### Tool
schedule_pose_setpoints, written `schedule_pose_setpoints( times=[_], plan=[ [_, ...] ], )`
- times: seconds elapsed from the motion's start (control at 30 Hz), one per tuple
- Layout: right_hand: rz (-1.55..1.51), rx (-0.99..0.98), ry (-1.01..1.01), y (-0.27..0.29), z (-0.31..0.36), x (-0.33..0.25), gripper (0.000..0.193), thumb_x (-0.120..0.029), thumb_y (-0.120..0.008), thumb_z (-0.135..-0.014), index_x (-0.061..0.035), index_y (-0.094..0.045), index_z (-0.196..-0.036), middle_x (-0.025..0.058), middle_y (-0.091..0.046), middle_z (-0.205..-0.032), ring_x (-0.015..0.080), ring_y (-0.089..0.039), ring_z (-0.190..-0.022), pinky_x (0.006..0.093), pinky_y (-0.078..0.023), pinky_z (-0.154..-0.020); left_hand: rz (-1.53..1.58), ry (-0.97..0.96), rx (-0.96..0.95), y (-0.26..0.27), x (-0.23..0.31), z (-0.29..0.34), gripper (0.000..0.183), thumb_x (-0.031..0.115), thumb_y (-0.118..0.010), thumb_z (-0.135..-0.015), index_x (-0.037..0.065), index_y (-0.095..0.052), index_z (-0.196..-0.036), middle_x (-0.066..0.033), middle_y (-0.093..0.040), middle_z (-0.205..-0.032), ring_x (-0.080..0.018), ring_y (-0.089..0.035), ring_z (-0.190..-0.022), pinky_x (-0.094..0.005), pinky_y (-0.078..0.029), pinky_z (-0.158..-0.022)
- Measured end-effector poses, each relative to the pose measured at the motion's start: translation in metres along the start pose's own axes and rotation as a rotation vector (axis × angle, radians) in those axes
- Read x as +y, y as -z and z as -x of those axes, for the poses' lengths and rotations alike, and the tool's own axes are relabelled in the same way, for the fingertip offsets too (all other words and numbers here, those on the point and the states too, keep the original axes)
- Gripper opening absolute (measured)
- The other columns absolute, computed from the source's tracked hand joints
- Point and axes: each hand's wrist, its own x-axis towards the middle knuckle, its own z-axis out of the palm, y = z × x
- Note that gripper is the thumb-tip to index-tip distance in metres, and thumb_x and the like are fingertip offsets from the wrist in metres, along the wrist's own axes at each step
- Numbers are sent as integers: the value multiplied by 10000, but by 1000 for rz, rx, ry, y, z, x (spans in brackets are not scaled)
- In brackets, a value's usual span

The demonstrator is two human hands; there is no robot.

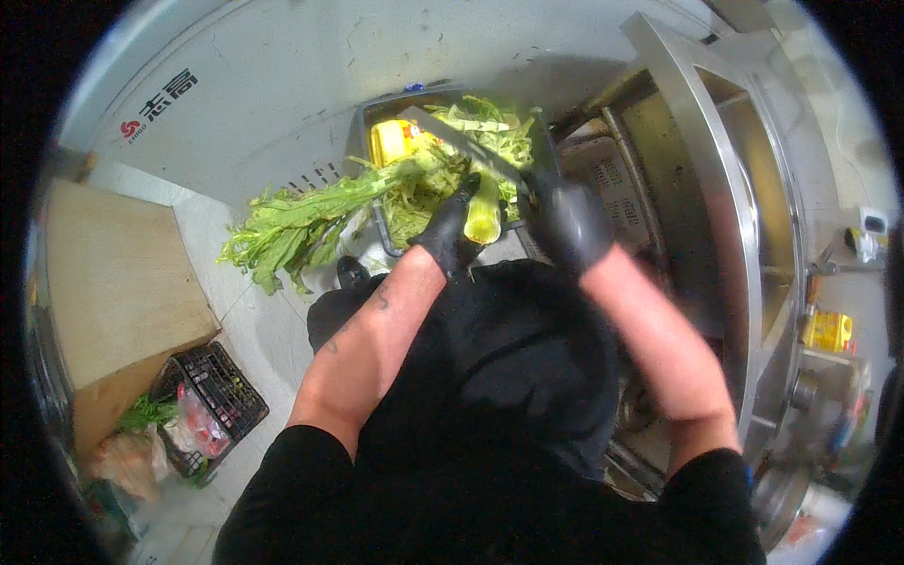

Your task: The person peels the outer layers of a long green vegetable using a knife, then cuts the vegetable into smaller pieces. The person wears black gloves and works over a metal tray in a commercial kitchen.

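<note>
My left hand, in a black glove, is closed around a thick pale-green celtuce stalk, its cut end toward me. In my gloved right hand is a knife; its long blade points up and left, just beyond the stalk. Below both hands stands a dark grey bin holding green peelings and a yellow container. Leafy green tops hang over the bin's left side. My left fingers hide part of the stalk, and whether the blade touches it I cannot tell.
A pale appliance wall rises behind the bin. To the right stands a steel-framed table with shelves below. A board-like box is at the left, with a black crate of bagged vegetables near it.
</note>
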Motion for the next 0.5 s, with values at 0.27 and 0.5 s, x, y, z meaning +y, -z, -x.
schedule_pose_setpoints(
  times=[0.27,0.5],
  plan=[
    [-72,170,73,-10,78,-38,408,-208,-689,-841,-11,-599,-1187,193,-670,-780,360,-675,-700,438,-545,-616,-372,-251,-232,10,-2,-11,381,275,-346,-1078,74,-441,-1387,-87,-530,-1317,-196,-502,-1194,-328,-428,-1030],
    [-98,241,97,-22,74,-34,415,-233,-692,-834,0,-608,-1167,205,-681,-813,364,-686,-728,443,-556,-633,-2926,-1061,238,13,-2,-5,405,246,-325,-1083,30,-401,-1416,-82,-510,-1342,-175,-466,-1228,-294,-391,-1070]
  ],
)
